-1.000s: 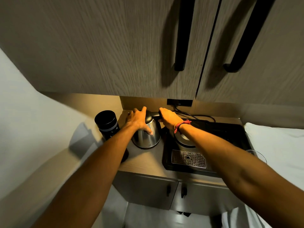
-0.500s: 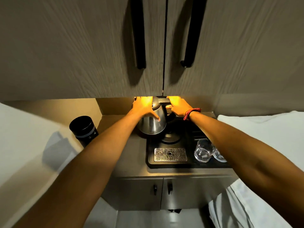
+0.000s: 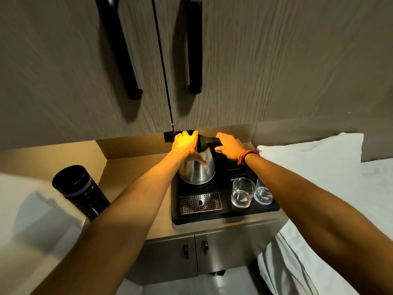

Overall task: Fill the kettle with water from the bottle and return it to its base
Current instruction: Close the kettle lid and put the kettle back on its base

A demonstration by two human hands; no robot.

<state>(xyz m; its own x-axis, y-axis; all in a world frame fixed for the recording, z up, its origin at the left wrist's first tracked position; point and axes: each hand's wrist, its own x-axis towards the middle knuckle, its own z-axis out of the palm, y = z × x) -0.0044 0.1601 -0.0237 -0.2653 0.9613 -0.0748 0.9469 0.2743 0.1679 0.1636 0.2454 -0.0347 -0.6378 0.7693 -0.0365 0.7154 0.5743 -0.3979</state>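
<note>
A steel kettle (image 3: 200,171) with a black lid and handle stands at the back of a black tray (image 3: 200,218), where its base is hidden under it. My left hand (image 3: 185,145) is pressed on the kettle's lid and left side. My right hand (image 3: 230,149) grips the black handle from the right. A tall black bottle (image 3: 79,191) stands on the counter at the left, capped, apart from both hands.
Two clear glasses (image 3: 242,192) stand on the tray's right part, and a perforated metal drip grille (image 3: 200,203) lies at its front. Overhanging cabinet doors with black handles (image 3: 194,47) hang low above the kettle. A white bed (image 3: 331,171) borders the counter on the right.
The kettle moved rightward from the counter onto the black tray, both hands staying on it. The view shifted, bringing the glasses into sight.
</note>
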